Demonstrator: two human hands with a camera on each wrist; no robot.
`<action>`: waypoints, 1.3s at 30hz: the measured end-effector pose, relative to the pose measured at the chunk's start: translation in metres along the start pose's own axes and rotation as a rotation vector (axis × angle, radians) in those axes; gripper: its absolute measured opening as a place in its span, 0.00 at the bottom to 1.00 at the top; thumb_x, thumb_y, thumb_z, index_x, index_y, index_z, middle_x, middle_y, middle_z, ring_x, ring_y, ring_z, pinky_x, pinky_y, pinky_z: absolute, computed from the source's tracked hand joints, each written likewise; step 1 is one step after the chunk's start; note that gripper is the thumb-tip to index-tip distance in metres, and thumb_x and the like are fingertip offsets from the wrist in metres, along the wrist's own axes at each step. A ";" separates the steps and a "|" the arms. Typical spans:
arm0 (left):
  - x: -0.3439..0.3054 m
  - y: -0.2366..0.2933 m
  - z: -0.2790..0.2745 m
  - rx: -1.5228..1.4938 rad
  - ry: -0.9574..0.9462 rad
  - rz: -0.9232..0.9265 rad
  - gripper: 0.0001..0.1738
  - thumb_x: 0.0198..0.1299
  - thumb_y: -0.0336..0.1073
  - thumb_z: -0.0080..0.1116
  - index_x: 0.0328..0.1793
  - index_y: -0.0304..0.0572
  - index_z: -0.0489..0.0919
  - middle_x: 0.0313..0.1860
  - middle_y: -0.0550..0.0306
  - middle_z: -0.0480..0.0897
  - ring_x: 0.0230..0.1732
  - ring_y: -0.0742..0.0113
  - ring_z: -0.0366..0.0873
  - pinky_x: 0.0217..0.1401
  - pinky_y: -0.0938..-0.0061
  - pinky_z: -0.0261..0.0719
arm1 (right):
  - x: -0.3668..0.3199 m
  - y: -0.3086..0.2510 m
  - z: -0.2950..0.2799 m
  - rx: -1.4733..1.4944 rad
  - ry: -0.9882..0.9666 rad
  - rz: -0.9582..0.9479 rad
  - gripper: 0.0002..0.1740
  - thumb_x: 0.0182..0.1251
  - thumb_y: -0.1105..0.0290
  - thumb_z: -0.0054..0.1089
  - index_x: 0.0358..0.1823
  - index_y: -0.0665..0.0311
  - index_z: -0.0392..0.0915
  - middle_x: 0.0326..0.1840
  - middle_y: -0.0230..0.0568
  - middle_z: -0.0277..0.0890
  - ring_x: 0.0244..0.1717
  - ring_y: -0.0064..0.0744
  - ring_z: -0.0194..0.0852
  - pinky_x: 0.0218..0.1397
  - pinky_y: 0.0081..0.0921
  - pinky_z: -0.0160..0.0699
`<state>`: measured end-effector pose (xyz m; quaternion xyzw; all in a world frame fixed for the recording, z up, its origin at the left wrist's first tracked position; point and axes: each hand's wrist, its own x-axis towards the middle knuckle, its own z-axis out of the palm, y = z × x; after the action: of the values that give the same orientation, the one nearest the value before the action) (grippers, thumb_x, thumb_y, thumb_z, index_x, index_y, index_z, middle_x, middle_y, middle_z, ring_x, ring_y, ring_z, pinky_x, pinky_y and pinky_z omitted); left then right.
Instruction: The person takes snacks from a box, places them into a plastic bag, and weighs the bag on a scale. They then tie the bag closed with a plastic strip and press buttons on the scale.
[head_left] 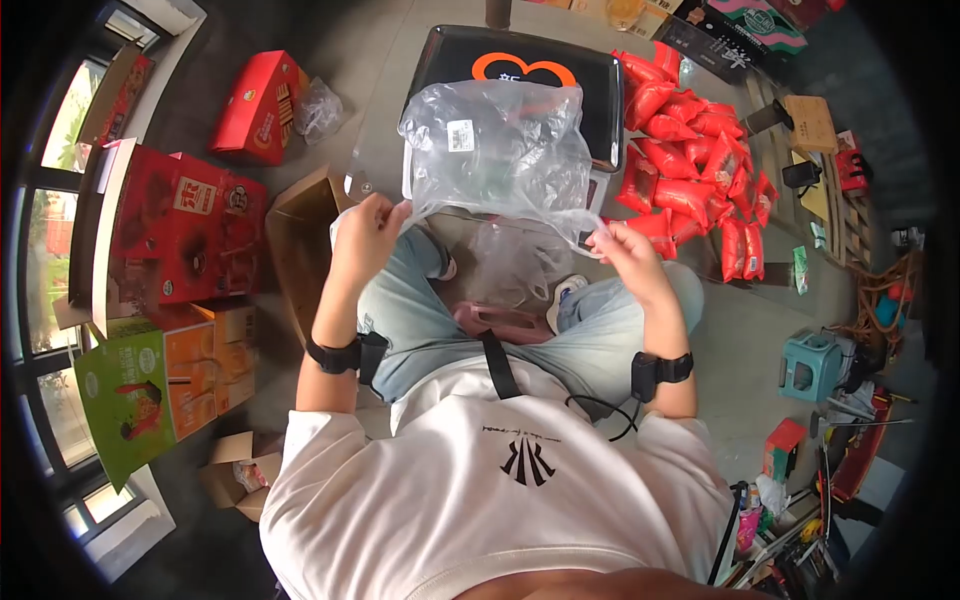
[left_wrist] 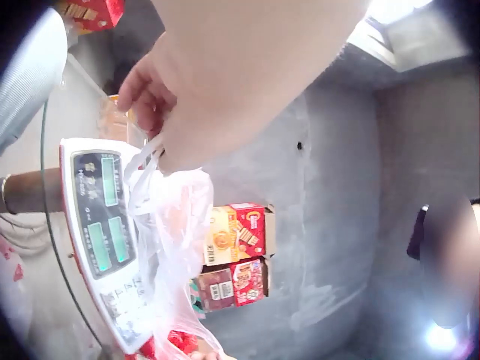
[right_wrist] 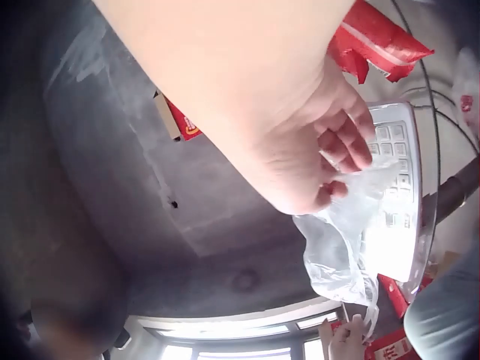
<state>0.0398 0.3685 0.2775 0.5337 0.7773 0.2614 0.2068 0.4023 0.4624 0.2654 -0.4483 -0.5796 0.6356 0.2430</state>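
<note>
A clear plastic bag (head_left: pixel 500 150) with a small white label is stretched between my two hands, over the front of a black tray (head_left: pixel 425 75). My left hand (head_left: pixel 365 240) pinches one handle corner of it, fingers curled. At the other corner, my right hand (head_left: pixel 635 265) holds the opposite handle between thumb and fingers. The bag hangs limp in front of a white digital scale (left_wrist: pixel 71 217), whose green displays glow in the left wrist view. The scale's keypad (right_wrist: pixel 394 150) shows beside my right hand in the right wrist view.
Many red packets (head_left: pixel 690 160) are heaped on the table right of the tray. Below the bag hangs another plastic bag (head_left: pixel 520 260) near my knees. An open cardboard box (head_left: pixel 295 240) stands by my left arm, with red cartons (head_left: pixel 180 220) farther left. A teal crate (head_left: pixel 810 365) is at right.
</note>
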 end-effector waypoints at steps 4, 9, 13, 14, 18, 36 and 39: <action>-0.015 0.094 -0.063 -0.466 0.596 0.246 0.12 0.62 0.35 0.61 0.31 0.33 0.77 0.27 0.63 0.77 0.27 0.79 0.70 0.30 0.83 0.68 | -0.022 -0.109 0.023 -0.028 0.421 -0.505 0.10 0.72 0.67 0.49 0.40 0.65 0.77 0.39 0.35 0.79 0.40 0.23 0.75 0.47 0.21 0.73; -0.030 0.078 -0.054 0.243 0.512 0.943 0.10 0.57 0.29 0.57 0.45 0.38 0.76 0.28 0.60 0.77 0.28 0.69 0.75 0.47 0.70 0.75 | -0.009 -0.053 0.013 -0.506 0.414 -0.731 0.13 0.66 0.66 0.53 0.43 0.69 0.74 0.42 0.51 0.76 0.42 0.40 0.76 0.45 0.41 0.73; 0.023 0.017 -0.016 0.399 0.270 0.890 0.12 0.55 0.33 0.60 0.46 0.42 0.75 0.23 0.61 0.75 0.27 0.60 0.74 0.54 0.60 0.74 | 0.030 -0.025 0.005 -1.089 0.281 -0.626 0.09 0.65 0.69 0.54 0.29 0.66 0.70 0.22 0.33 0.71 0.24 0.27 0.67 0.28 0.28 0.66; 0.026 0.009 -0.019 0.386 0.348 0.875 0.13 0.54 0.33 0.61 0.45 0.43 0.76 0.22 0.61 0.75 0.27 0.61 0.74 0.53 0.61 0.74 | 0.023 -0.024 0.009 -0.808 0.349 -0.534 0.10 0.67 0.69 0.54 0.30 0.67 0.70 0.23 0.36 0.70 0.26 0.26 0.68 0.30 0.29 0.68; 0.013 0.003 -0.016 0.332 0.464 0.642 0.13 0.52 0.34 0.64 0.43 0.43 0.77 0.21 0.59 0.75 0.28 0.61 0.75 0.46 0.65 0.74 | 0.024 0.004 -0.001 -0.090 0.295 -0.253 0.09 0.71 0.69 0.53 0.33 0.65 0.73 0.30 0.29 0.72 0.32 0.14 0.67 0.36 0.15 0.65; -0.011 -0.017 0.017 -0.403 -0.124 -0.180 0.21 0.63 0.50 0.60 0.28 0.40 0.73 0.17 0.66 0.70 0.19 0.79 0.64 0.20 0.77 0.61 | 0.021 -0.012 0.036 0.315 0.168 -0.144 0.09 0.73 0.67 0.49 0.37 0.65 0.73 0.41 0.38 0.78 0.41 0.24 0.77 0.49 0.23 0.75; 0.010 -0.025 0.000 -0.646 0.074 -0.124 0.16 0.66 0.43 0.56 0.29 0.41 0.74 0.19 0.69 0.70 0.20 0.82 0.62 0.23 0.83 0.58 | 0.041 -0.036 0.025 0.224 0.165 -0.125 0.09 0.72 0.66 0.51 0.36 0.63 0.75 0.38 0.35 0.79 0.39 0.20 0.76 0.44 0.20 0.73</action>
<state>0.0178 0.3705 0.2612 0.3824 0.6920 0.5005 0.3526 0.3535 0.4905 0.2865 -0.4323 -0.5098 0.6409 0.3775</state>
